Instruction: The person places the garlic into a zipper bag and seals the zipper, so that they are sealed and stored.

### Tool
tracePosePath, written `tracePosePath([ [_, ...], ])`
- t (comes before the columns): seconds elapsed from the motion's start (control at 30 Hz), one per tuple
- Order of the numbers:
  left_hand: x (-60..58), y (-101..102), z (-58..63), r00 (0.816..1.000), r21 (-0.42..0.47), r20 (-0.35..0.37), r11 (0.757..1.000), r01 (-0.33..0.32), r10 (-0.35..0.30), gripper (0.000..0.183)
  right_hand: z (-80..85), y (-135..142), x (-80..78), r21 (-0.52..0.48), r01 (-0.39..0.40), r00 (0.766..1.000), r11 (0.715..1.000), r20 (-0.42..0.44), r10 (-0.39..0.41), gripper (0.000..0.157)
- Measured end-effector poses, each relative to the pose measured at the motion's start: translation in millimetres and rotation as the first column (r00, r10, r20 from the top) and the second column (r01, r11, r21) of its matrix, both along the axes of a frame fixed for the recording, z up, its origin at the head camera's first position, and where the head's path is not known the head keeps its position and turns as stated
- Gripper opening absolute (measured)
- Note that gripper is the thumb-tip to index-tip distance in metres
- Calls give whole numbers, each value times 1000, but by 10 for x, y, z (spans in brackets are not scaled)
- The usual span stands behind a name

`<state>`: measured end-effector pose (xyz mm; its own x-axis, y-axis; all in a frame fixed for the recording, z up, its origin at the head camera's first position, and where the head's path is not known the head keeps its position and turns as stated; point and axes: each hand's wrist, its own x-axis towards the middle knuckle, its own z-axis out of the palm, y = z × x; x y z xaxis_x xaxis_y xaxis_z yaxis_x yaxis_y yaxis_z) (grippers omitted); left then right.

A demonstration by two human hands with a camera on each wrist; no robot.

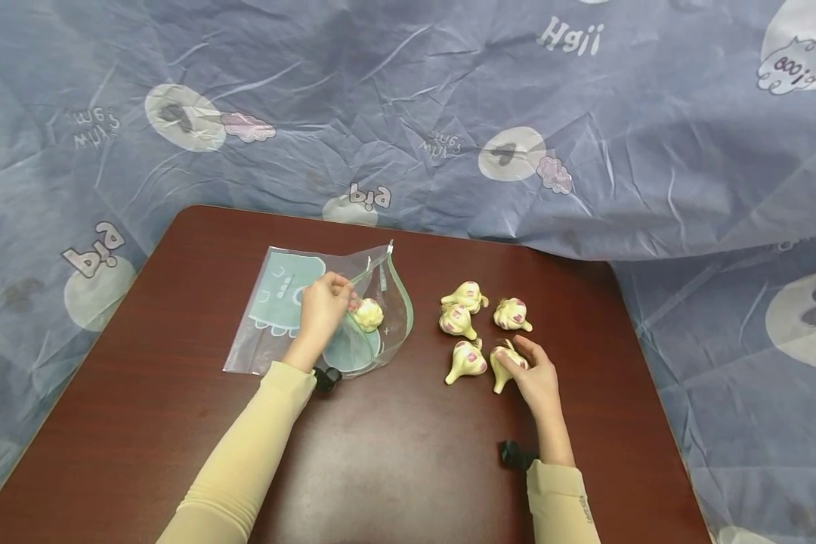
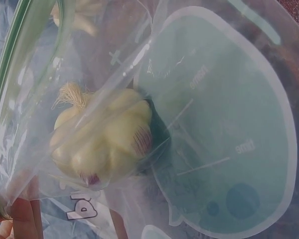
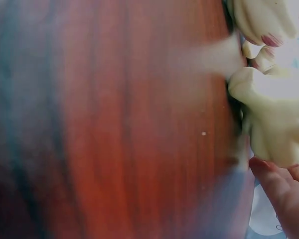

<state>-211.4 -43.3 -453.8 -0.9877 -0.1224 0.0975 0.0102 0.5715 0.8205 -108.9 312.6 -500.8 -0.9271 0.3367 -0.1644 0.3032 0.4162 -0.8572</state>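
Right of centre in the frame, the person's right hand (image 1: pixel 533 374) bends its thumb and fingers round a cream garlic bulb with purple streaks (image 1: pixel 499 378); whether it has left the dark red-brown wooden table (image 1: pixel 394 461), I can't tell. Four more bulbs of the same kind lie just beyond and beside it, among them the pale one with its neck toward me (image 1: pixel 465 361).

Left of centre, the left hand (image 1: pixel 323 306) pinches the green-edged mouth of a clear plastic zip bag with teal printing (image 1: pixel 353 353), which gapes toward the right. One pale bulb (image 1: pixel 369 315) sits inside, near the opening.

I'd judge the step in hand to be taking up another bulb for bagging. The next move seems to call for a secure grasp, a lift leftward, and the left hand keeping that mouth wide.
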Motion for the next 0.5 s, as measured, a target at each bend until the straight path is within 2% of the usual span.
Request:
tracePosePath([
  [0.3,1,13,-6,1000,4,1,1000,16,-16,15,-38,-2,47,57,16,1000,998,16,-17,66],
  [0.5,5,2,-2,1000,7,2,1000,14,-14,15,-44,18,47,129,-44,998,991,57,36,68],
])
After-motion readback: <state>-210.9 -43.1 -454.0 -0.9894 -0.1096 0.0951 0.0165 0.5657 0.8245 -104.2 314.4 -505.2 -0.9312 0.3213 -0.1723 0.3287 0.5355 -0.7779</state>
